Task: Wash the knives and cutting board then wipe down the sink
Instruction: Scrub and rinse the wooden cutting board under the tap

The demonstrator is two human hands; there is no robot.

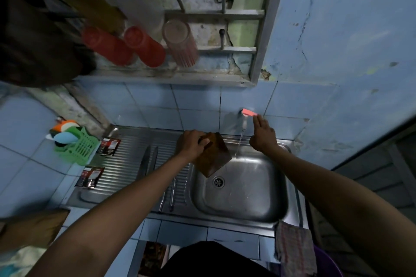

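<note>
My left hand [192, 144] grips the top edge of a brown wooden cutting board [213, 157], held tilted over the left rim of the steel sink basin [265, 204]. My right hand [263, 135] reaches up with fingers extended, touching the pink handle of the wall tap [248, 113]. A thin stream of water [238, 144] falls from the tap just right of the board. Two knives [147, 159] lie side by side on the ribbed drainboard [126, 159], and their handles [172, 193] show beyond my left forearm, which covers their middle.
A green plastic basket [82, 145] with bottles stands left of the drainboard, beside two dark sachets [108, 146]. A checked cloth [295, 249] hangs over the sink's front right corner. Overhead, a wall rack holds red cups [144, 46] and a clear tumbler [180, 42].
</note>
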